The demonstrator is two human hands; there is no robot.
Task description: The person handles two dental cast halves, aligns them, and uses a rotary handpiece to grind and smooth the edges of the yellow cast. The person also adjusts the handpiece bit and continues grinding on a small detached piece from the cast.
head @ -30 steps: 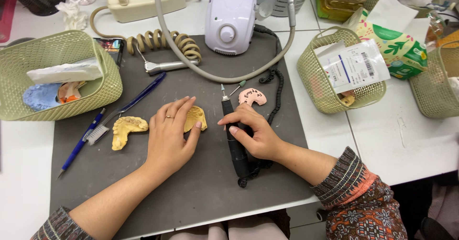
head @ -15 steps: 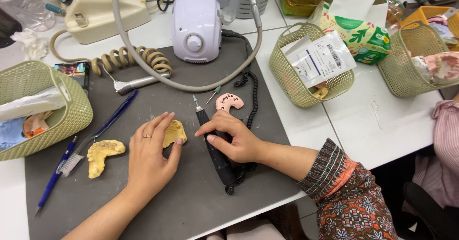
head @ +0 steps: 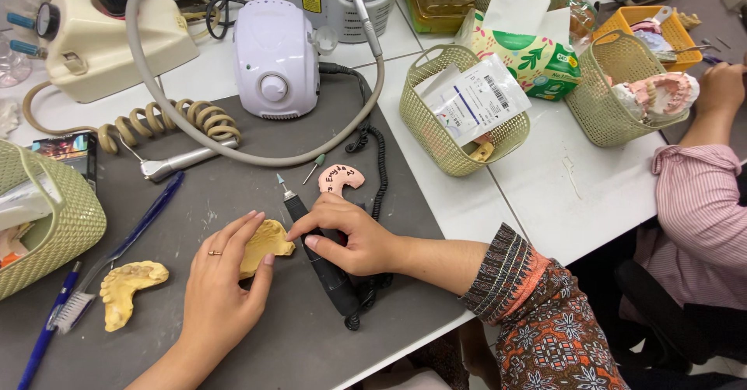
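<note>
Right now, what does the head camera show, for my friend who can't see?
A person's left hand rests on a yellow dental cast while the right hand grips a black rotary handpiece on a grey mat. A second yellow cast lies nearby.

Three woven baskets [head: 465, 137], two yellow dental casts [head: 128, 287], one pink plate [head: 341, 178].

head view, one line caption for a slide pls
Left hand rests on a yellow dental cast while the right hand takes hold of a black rotary handpiece on a grey mat.
</note>
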